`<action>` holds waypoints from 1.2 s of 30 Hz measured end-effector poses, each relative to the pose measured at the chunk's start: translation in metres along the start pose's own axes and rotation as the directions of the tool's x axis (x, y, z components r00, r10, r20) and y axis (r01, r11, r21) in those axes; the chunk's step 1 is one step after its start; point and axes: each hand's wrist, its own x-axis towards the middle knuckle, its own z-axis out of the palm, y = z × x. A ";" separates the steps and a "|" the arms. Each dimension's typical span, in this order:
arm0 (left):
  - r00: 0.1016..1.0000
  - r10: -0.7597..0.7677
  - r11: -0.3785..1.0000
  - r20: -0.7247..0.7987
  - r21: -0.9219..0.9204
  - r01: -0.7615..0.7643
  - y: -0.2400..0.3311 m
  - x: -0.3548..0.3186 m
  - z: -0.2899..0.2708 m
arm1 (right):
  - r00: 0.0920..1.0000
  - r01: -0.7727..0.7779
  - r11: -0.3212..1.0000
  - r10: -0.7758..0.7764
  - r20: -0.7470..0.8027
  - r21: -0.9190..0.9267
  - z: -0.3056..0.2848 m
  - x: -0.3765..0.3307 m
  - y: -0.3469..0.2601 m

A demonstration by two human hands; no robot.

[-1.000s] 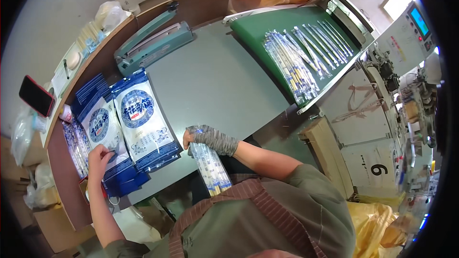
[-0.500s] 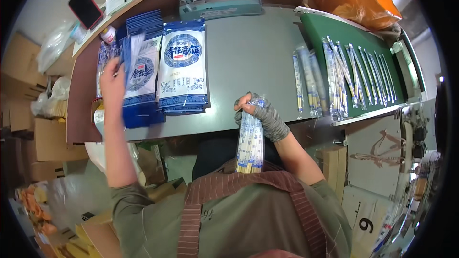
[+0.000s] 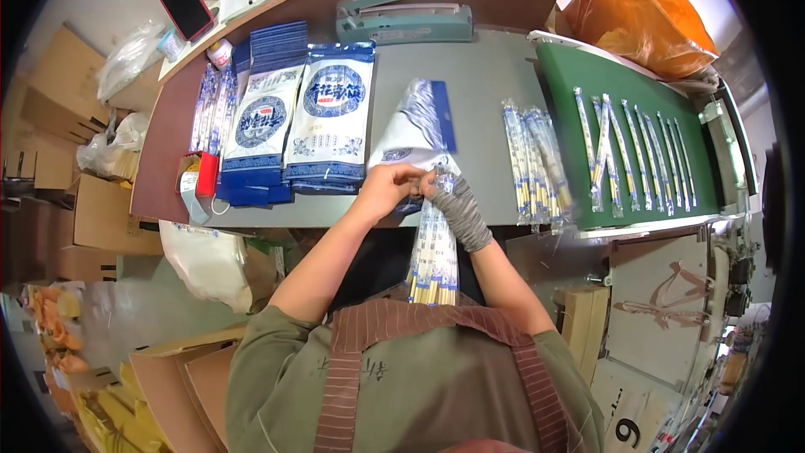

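Note:
My left hand (image 3: pixel 388 190) is closed on the lower end of a blue-and-white printed bag (image 3: pixel 409 124), which lies bent over on the grey tabletop in front of me. Right beside it, my right hand (image 3: pixel 457 205), in a grey striped fingerless glove, grips the top of a bundle of wrapped chopsticks (image 3: pixel 433 260). The bundle hangs past the table's front edge toward my apron. My fingertips meet where bag and bundle come together, so the bag's mouth is hidden. Two stacks of similar bags, a left stack (image 3: pixel 260 122) and a right stack (image 3: pixel 329 117), lie to the left.
A green conveyor belt (image 3: pixel 558 75) on the right carries several single wrapped chopstick packs (image 3: pixel 631 155). More packs (image 3: pixel 530 164) gather at the belt's near left side. A teal bag sealer (image 3: pixel 411 23) stands at the back. At left are a red box (image 3: pixel 198 180) and a phone (image 3: pixel 186 7).
My left hand has come from the bag stacks to the middle, bringing a bag to my right hand. Packs at the belt's left now lie closer together. The whole view has shifted slightly.

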 end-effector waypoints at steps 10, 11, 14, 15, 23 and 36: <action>0.613 0.790 0.447 0.015 0.670 -0.592 0.046 -0.034 0.040 | 0.993 0.031 0.795 -0.095 -0.074 -0.606 0.004 -0.017 0.011; 0.615 0.780 0.412 0.113 0.648 -0.641 0.049 -0.050 0.043 | 1.000 0.019 0.821 -0.018 0.007 -0.570 0.003 -0.037 0.008; 0.686 0.609 0.461 0.399 0.525 -0.715 0.026 -0.104 0.031 | 0.950 -0.019 0.884 0.162 0.268 -0.467 0.002 -0.102 -0.008; 0.677 0.622 0.458 0.394 0.518 -0.722 0.024 -0.116 0.025 | 0.945 -0.190 0.927 0.262 0.198 -0.322 0.005 -0.125 -0.010; 0.918 0.384 0.684 -0.102 0.699 -0.208 0.009 -0.090 0.025 | 0.934 -0.104 0.464 -0.259 -0.247 -0.880 0.012 -0.056 -0.017; 0.885 0.455 0.695 0.094 0.584 -0.419 0.251 -0.006 -0.036 | 0.998 0.009 0.443 -0.065 -0.022 -0.897 -0.010 0.052 -0.254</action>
